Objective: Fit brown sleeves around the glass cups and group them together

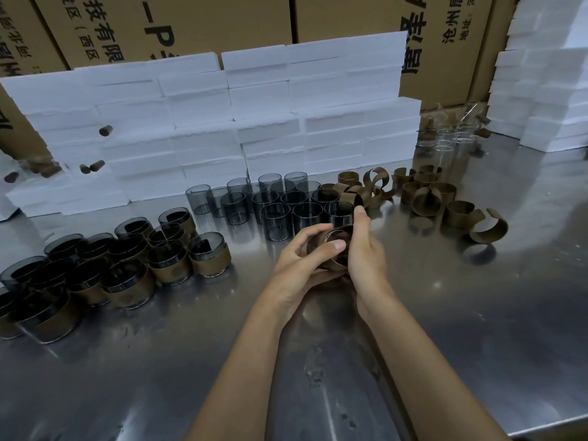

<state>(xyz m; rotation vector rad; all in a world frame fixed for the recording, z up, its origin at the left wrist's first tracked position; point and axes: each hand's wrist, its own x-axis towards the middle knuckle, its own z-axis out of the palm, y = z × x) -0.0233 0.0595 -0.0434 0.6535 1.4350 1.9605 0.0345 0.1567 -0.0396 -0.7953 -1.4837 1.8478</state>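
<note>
Both hands grasp one cup [338,246]: left hand [302,259] wraps its left side, right hand [366,249] its right. Finished group [111,265] lies leftward, nearer the left hand.

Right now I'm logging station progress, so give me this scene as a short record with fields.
surface: shiny steel table
in hands: smoky glass cup with brown sleeve, held by left hand and right hand
finished: sleeved cups grouped at left
waiting: bare smoky glass cups at centre back
supply: loose brown curled sleeves at right
backdrop: white foam blocks, cardboard boxes
</note>
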